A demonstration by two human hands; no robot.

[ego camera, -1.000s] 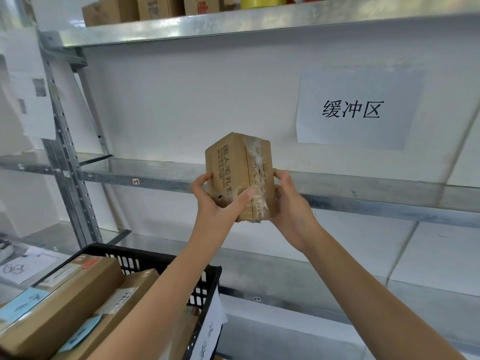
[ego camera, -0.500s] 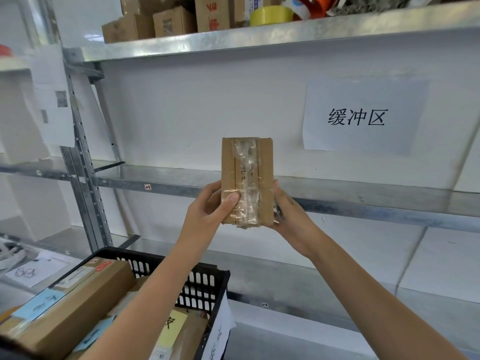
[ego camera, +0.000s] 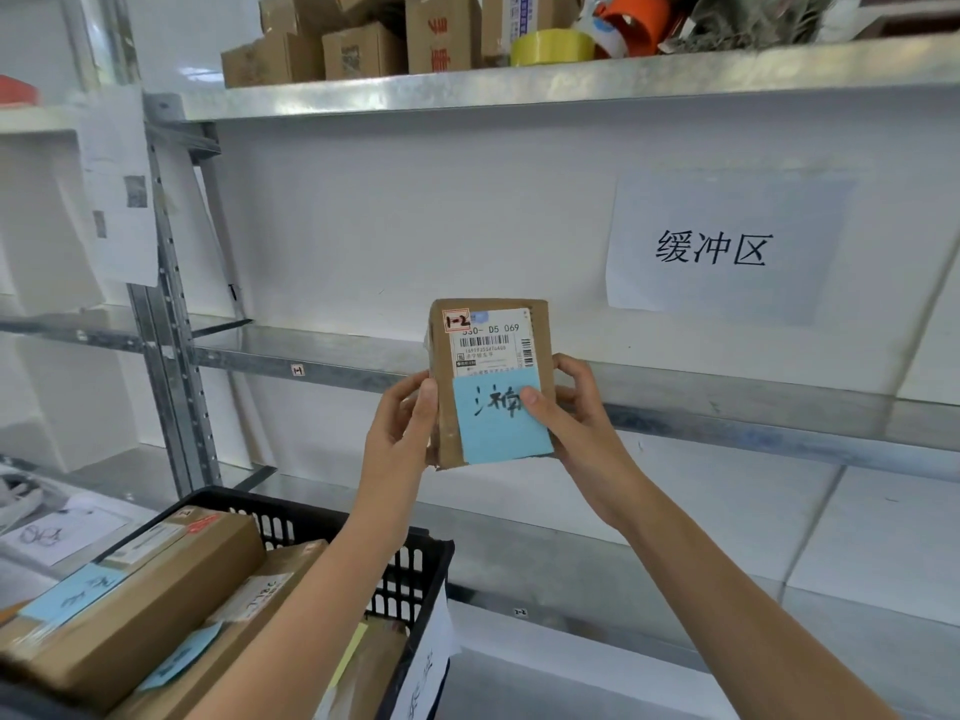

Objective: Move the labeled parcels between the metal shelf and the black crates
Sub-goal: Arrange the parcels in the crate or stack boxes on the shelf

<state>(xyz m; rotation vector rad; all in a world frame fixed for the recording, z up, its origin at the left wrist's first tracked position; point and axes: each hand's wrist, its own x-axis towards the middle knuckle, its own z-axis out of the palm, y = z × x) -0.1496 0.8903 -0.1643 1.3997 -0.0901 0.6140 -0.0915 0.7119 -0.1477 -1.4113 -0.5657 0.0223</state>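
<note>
A small brown cardboard parcel (ego camera: 488,356) is held upright in front of the middle metal shelf (ego camera: 332,350). Its face toward me carries a white barcode label, a red-edged tag reading 1-2 and a blue note with handwriting. My left hand (ego camera: 402,426) grips its left edge, thumb on the front. My right hand (ego camera: 571,413) grips its right edge, thumb on the blue note. A black crate (ego camera: 415,558) at lower left holds several long brown parcels (ego camera: 150,600) with blue notes.
The top shelf (ego camera: 519,90) carries small boxes and tape rolls. A white paper sign (ego camera: 717,252) hangs on the back wall at right. A perforated steel upright (ego camera: 171,366) stands at left. The lower shelf (ego camera: 597,574) runs behind the crate.
The parcel has been turned in both hands: first a printed side, then the taped edge, now the labelled face toward me. My view has also shifted up.
</note>
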